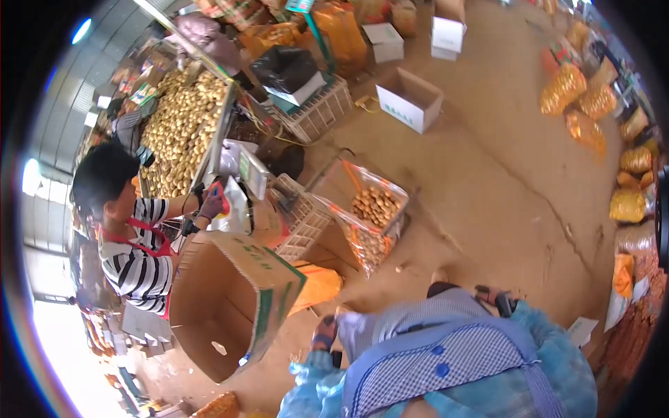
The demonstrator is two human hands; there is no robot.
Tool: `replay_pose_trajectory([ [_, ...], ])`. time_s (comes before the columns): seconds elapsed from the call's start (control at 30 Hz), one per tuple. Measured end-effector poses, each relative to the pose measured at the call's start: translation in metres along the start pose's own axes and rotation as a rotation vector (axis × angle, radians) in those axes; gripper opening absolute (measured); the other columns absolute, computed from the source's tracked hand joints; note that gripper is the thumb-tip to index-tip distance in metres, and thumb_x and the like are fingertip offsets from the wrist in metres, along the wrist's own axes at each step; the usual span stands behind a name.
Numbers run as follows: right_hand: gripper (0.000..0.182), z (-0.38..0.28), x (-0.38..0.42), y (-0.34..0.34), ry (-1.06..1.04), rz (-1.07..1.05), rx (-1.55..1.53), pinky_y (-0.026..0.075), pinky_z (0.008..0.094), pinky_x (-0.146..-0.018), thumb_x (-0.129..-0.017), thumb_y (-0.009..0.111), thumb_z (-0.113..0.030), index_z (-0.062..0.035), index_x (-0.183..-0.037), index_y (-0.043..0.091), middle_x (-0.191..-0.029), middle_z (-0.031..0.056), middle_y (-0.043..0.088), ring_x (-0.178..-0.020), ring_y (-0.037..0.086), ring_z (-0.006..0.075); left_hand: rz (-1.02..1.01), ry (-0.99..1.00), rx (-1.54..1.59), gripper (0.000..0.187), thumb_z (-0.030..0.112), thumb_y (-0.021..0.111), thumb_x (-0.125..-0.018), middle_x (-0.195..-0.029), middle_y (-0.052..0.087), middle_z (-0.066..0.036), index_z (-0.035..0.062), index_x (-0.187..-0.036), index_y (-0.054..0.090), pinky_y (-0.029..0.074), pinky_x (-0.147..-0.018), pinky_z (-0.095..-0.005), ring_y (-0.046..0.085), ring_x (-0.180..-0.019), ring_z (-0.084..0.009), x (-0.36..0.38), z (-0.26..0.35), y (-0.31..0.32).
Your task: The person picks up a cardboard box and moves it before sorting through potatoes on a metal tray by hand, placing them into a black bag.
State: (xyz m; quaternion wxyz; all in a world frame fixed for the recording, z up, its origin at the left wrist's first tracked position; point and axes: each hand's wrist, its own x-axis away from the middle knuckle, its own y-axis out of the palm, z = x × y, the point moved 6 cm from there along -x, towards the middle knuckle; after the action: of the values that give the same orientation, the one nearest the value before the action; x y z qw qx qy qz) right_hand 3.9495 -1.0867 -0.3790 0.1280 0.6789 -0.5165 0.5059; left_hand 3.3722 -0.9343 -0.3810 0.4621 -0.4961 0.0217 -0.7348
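Note:
My left hand [325, 331], in a dark glove, hangs low beside my left leg, close to an orange bag [317, 287]. Wearing a similar dark glove, my right hand [490, 297] is down by my right leg over the bare floor. Neither hand shows its fingers clearly enough to tell whether they are open or closed, and nothing can be made out in them. In front of my feet stands a crate lined with a clear and orange plastic bag [333, 187]. Brown potatoes [376, 206] lie inside it.
To the left, a co-worker [136, 268] in a striped shirt stands behind a large open cardboard box [216, 306]. Beyond is a sorting table heaped with potatoes [182, 125]. A white box [410, 101] sits ahead on the floor [488, 181]. Filled bags [563, 89] line the right side.

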Motion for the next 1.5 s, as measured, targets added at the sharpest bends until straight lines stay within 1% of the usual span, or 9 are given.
replay_pose_trajectory([
  [0.13, 0.060, 0.068, 0.003, -0.076, 0.081, 0.120, -0.134, 0.039, 0.0384, -0.106, -0.090, 0.059, -0.044, -0.0092, -0.137, 0.051, -0.137, 0.0132, 0.055, -0.127, 0.051, 0.0301, -0.168, 0.014, -0.374, 0.055, 0.046, 0.059, -0.088, -0.124, 0.063, -0.018, 0.0075, -0.127, 0.059, 0.044, -0.102, -0.0394, 0.057, -0.119, -0.0337, -0.053, 0.062, 0.065],
  [0.33, 0.061, 0.077, -0.008, -0.182, 0.102, 0.204, -0.040, 0.040, 0.0393, -0.106, -0.087, 0.060, -0.049, -0.0130, -0.136, 0.054, -0.134, 0.0146, 0.058, -0.125, 0.052, 0.0321, -0.523, -0.007, -0.650, 0.061, 0.053, 0.057, -0.087, -0.136, 0.055, -0.017, 0.0176, -0.137, 0.052, 0.039, -0.106, -0.0418, 0.050, -0.127, -0.0351, -0.010, 0.271, 0.099],
  [0.5, 0.060, 0.001, -0.086, -0.244, 0.132, 0.053, 0.160, 0.043, 0.0351, -0.102, -0.090, 0.059, -0.044, -0.0102, -0.139, 0.050, -0.135, 0.0152, 0.057, -0.123, 0.055, 0.0277, -0.405, 0.072, -0.719, 0.062, 0.052, 0.056, -0.090, -0.137, 0.054, -0.017, 0.0187, -0.141, 0.046, 0.039, -0.107, -0.0429, 0.050, -0.128, -0.0342, -0.077, 0.338, 0.096],
  [0.67, 0.059, -0.074, -0.173, -0.309, -0.375, 0.009, 0.073, 0.045, 0.0380, -0.101, -0.091, 0.058, -0.043, -0.0102, -0.139, 0.048, -0.132, 0.0151, 0.059, -0.118, 0.058, 0.0311, -0.410, 0.162, -0.715, 0.059, 0.046, 0.057, -0.089, -0.139, 0.052, -0.016, 0.0170, -0.139, 0.046, 0.039, -0.107, -0.0431, 0.051, -0.127, -0.0325, -0.146, 0.446, 0.108],
  [0.77, 0.060, -0.076, -0.229, -0.350, -0.428, 0.055, 0.232, 0.046, 0.0417, -0.100, -0.089, 0.059, -0.048, -0.0086, -0.134, 0.053, -0.128, 0.0164, 0.061, -0.118, 0.058, 0.0336, -0.463, 0.260, -0.766, 0.060, 0.041, 0.054, -0.089, -0.142, 0.049, -0.016, 0.0208, -0.144, 0.041, 0.040, -0.106, -0.0424, 0.051, -0.127, -0.0346, -0.221, 0.488, 0.130],
  [0.9, 0.059, -0.052, -0.266, -0.441, -0.048, -0.045, 0.286, 0.045, 0.0412, -0.101, -0.088, 0.059, -0.049, -0.0117, -0.134, 0.054, -0.131, 0.0155, 0.059, -0.120, 0.056, 0.0323, -0.418, 0.264, -0.486, 0.060, 0.040, 0.053, -0.091, -0.147, 0.044, -0.015, 0.0153, -0.144, 0.040, 0.034, -0.111, -0.0404, 0.043, -0.134, -0.0311, -0.251, 0.596, 0.073],
  [1.07, 0.054, -0.118, -0.289, -0.577, 0.079, 0.028, 0.122, 0.046, 0.0400, -0.100, -0.090, 0.056, -0.049, -0.0157, -0.133, 0.056, -0.127, 0.0130, 0.062, -0.119, 0.058, 0.0291, -0.274, 0.214, -0.421, 0.061, 0.042, 0.054, -0.092, -0.145, 0.046, -0.015, 0.0103, -0.143, 0.041, 0.036, -0.109, -0.0403, 0.045, -0.133, -0.0307, -0.295, 0.633, -0.002],
  [1.27, 0.049, -0.228, -0.392, -0.650, -0.021, -0.050, 0.091, 0.046, 0.0383, -0.098, -0.092, 0.053, -0.049, -0.0187, -0.131, 0.059, -0.122, 0.0106, 0.066, -0.116, 0.060, 0.0253, -0.140, 0.163, -0.367, 0.060, 0.041, 0.054, -0.092, -0.144, 0.047, -0.015, 0.0094, -0.142, 0.042, 0.038, -0.108, -0.0408, 0.046, -0.132, -0.0314, -0.356, 0.691, -0.102],
  [1.5, 0.048, -0.392, -0.600, -0.645, -0.365, -0.068, 0.746, 0.049, 0.0345, -0.093, -0.089, 0.059, -0.047, -0.0121, -0.121, 0.066, -0.117, 0.0112, 0.068, -0.107, 0.064, 0.0214, -0.068, 0.046, -0.220, 0.057, 0.037, 0.054, -0.092, -0.145, 0.047, -0.012, 0.0168, -0.144, 0.041, 0.037, -0.109, -0.0414, 0.045, -0.132, -0.0313, -0.431, 0.720, -0.151],
])
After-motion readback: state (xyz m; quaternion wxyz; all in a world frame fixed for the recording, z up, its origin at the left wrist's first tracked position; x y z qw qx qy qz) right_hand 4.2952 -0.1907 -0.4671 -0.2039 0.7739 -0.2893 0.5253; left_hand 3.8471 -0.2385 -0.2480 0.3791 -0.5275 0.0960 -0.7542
